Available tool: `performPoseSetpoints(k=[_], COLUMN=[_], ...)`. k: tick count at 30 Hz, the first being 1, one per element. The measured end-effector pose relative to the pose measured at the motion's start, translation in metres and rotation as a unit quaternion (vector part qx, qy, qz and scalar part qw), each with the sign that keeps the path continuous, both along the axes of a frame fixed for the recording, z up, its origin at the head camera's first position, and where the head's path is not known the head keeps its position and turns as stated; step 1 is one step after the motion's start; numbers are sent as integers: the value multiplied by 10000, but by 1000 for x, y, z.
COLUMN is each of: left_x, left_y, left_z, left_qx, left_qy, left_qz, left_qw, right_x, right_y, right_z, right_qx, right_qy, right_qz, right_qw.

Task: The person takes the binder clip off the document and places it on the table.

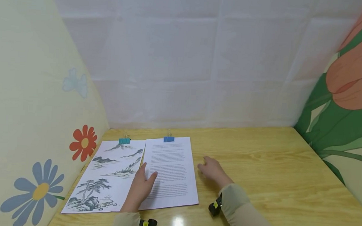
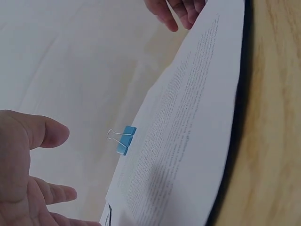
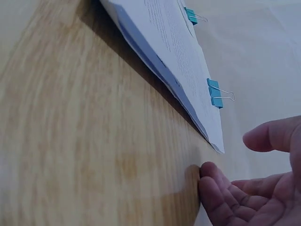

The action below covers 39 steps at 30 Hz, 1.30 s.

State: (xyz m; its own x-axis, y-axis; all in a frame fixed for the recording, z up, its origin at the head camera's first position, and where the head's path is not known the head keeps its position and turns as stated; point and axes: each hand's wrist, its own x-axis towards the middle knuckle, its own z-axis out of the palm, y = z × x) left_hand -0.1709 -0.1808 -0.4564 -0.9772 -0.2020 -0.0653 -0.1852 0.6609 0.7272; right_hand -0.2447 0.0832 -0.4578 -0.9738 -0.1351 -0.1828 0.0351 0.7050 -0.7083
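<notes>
Two paper stacks lie side by side on the table. The left one is a sheet with an ink landscape, held at its top by a teal binder clip. Beside it is a stack of printed text pages with a blue binder clip at its top edge. My left hand hovers over the line between the stacks, thumb and fingers spread, holding nothing. Just right of the text pages, my right hand is near the tabletop, its fingers loosely bent around nothing; the right wrist view shows a gap between thumb and fingers.
The wooden table extends to the right of the papers. A white cloth backdrop rises behind it. Flower-printed side walls border the left and right. Black wrist cameras sit on both sleeves.
</notes>
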Motion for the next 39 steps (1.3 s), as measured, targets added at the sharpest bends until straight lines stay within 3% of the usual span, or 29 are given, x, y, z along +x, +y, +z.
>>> performPoseSetpoints(k=[7,13,21,39], left_x=[-1,1,3,0], left_y=[-1,1,6,13], left_z=[-1,0,2,4], left_qx=[282,411,703,1171], left_qy=[-201,-156,-224,-407], left_qz=[145,139,120,16], left_qw=[9993,9989,9972,9923], right_x=[2,1,0,3], right_y=[2,2,2,13], right_z=[-2,-7,-8,-9], right_qx=[-294,-695,-838,-250], right_qy=[-137,-305,-406,-500], right_qz=[-108,-218,-333,43], right_qw=[9994,9969,9951,9984])
